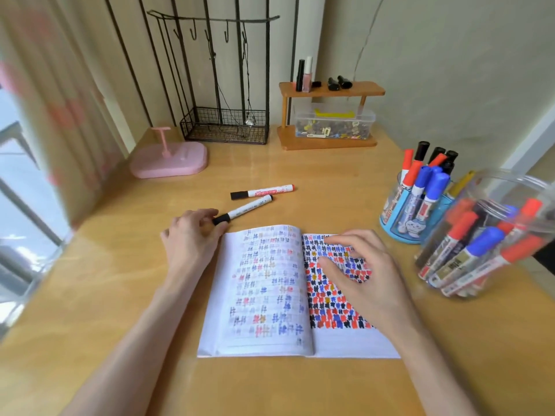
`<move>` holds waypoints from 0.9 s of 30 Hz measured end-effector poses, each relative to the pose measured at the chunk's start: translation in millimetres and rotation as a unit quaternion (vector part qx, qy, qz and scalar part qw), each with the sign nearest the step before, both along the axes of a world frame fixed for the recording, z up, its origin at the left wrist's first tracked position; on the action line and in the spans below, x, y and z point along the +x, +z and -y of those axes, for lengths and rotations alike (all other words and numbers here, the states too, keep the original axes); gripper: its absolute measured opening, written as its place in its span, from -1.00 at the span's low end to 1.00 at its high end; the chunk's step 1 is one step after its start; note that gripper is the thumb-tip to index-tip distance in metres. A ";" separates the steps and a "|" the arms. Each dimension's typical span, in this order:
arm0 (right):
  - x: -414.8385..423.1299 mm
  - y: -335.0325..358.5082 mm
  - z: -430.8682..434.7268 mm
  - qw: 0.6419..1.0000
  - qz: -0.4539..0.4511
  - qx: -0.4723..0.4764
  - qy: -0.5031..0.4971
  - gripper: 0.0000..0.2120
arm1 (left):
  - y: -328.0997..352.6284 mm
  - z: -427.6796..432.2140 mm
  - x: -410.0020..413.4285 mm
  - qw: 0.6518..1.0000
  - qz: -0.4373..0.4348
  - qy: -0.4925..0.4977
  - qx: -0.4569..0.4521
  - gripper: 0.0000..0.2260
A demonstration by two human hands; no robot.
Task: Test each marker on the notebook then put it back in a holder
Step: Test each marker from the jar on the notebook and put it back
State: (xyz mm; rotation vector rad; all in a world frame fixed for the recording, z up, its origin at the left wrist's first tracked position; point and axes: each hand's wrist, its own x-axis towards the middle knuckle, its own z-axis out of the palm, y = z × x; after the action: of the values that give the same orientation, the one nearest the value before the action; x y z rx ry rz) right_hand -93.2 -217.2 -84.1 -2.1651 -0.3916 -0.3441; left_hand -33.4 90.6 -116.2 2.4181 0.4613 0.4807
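An open notebook (264,295) lies on the desk, its pages full of red, blue and black test marks. My right hand (360,271) rests on the right page with fingers spread. My left hand (192,235) pinches the black cap end of a white marker (249,208) that lies on the desk beyond the notebook's top left corner. A second marker (264,192), with a black cap and a red end, lies just behind it. A blue holder (393,217) at the right stands full of markers. Beside it a clear jar (492,235) holds several more.
A pink stand (169,160) sits at the back left on the wooden desk (330,175). A black wire rack (225,127) and a small wooden shelf (327,115) with a clear box line the back wall. A curtain hangs at the left.
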 end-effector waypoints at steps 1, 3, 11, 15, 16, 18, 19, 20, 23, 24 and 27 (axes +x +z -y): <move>-0.9 0.0 -0.9 1.000 -0.005 0.003 0.002 -0.74 | -0.6 -0.4 0.0 1.000 0.003 -0.002 0.000 -0.80; -2.4 0.6 -2.4 1.000 -0.013 0.006 0.005 -0.75 | -1.1 -1.1 0.6 1.000 0.007 -0.008 -0.001 -0.87; -5.8 7.4 -4.6 0.999 -0.040 0.006 -0.009 -0.83 | 12.6 18.7 -15.0 0.986 0.130 -0.105 -0.013 -0.90; -11.1 15.2 -13.4 0.980 -0.151 0.131 0.015 -0.84 | 40.3 51.7 -40.1 0.951 0.148 -0.222 -0.154 -0.93; -13.2 18.5 -15.4 0.966 -0.177 0.186 0.017 -0.82 | 44.9 61.0 -47.3 0.936 0.135 -0.268 -0.185 -0.93; -18.1 21.6 -17.4 0.942 -0.200 0.271 -0.001 -0.68 | 46.1 78.1 -61.6 0.909 0.105 -0.349 -0.202 -0.92; -20.8 21.6 -17.5 0.935 -0.193 0.298 -0.017 -0.62 | 43.6 85.3 -67.7 0.901 0.091 -0.376 -0.195 -0.91; -23.9 21.2 -17.2 0.930 -0.180 0.319 -0.032 -0.59 | 40.8 91.5 -72.5 0.898 0.083 -0.392 -0.183 -0.89; -32.3 20.0 -18.5 0.917 -0.164 0.360 -0.049 -0.63 | 35.6 102.8 -83.4 0.900 0.102 -0.417 -0.079 -0.76; -34.4 18.7 -18.3 0.913 -0.168 0.368 -0.053 -0.64 | 34.9 104.5 -85.0 0.899 0.125 -0.420 -0.005 -0.74; -40.1 13.8 -15.0 0.908 -0.177 0.375 -0.060 -0.62 | 34.9 108.2 -86.8 0.875 0.147 -0.436 0.149 -0.72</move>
State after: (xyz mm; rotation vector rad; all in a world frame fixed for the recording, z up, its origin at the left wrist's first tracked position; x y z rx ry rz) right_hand -133.3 -202.1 -70.3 -1.4441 0.0864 -0.1245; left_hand -120.2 -17.6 -81.3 2.4555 -0.8730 0.5041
